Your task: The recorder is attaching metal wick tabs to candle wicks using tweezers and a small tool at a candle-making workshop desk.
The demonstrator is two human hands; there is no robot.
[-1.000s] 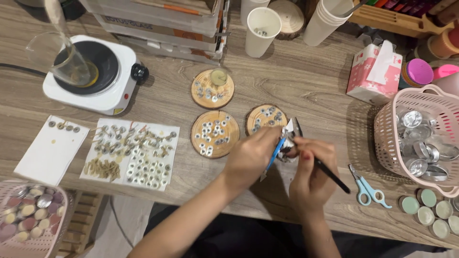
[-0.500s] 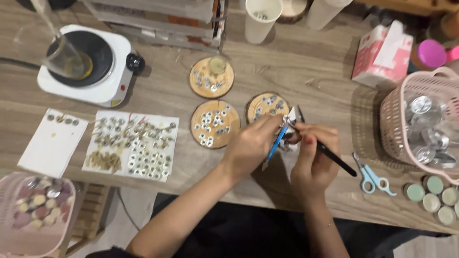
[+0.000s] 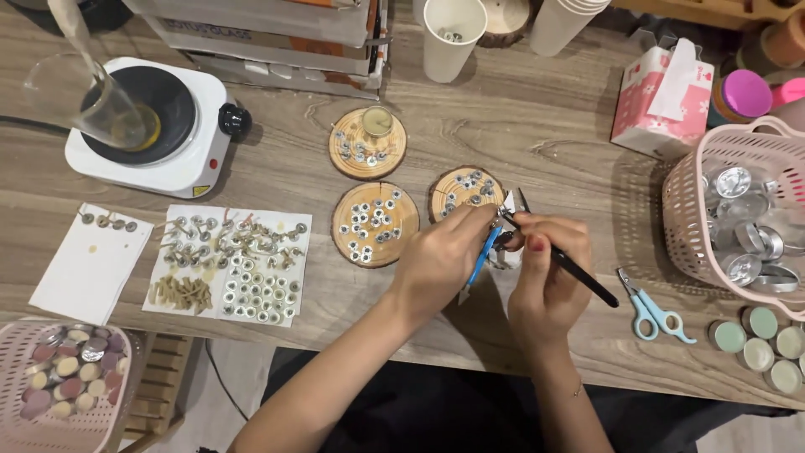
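Observation:
My left hand (image 3: 436, 260) grips a blue-handled tool (image 3: 480, 262) with its tip at a small silvery piece (image 3: 508, 204) held between both hands. My right hand (image 3: 547, 273) holds a thin black brush (image 3: 583, 278) whose tip meets the same piece. Both hands hover just right of a wood slice (image 3: 464, 191) dotted with small metal wick tabs. Two more wood slices (image 3: 375, 222) (image 3: 366, 143) with tabs lie to the left; the far one carries a small tealight.
A white hot plate (image 3: 155, 126) holds a glass beaker. Paper sheets (image 3: 226, 264) bear many wick tabs. Pink baskets (image 3: 713, 210) (image 3: 59, 386) hold tins and candles. Blue scissors (image 3: 654, 310), green tealights (image 3: 759, 344), a tissue box (image 3: 658, 96) and paper cups (image 3: 449, 38) stand around.
The hands stay together at the same spot with the tools; only the camera view has shifted slightly.

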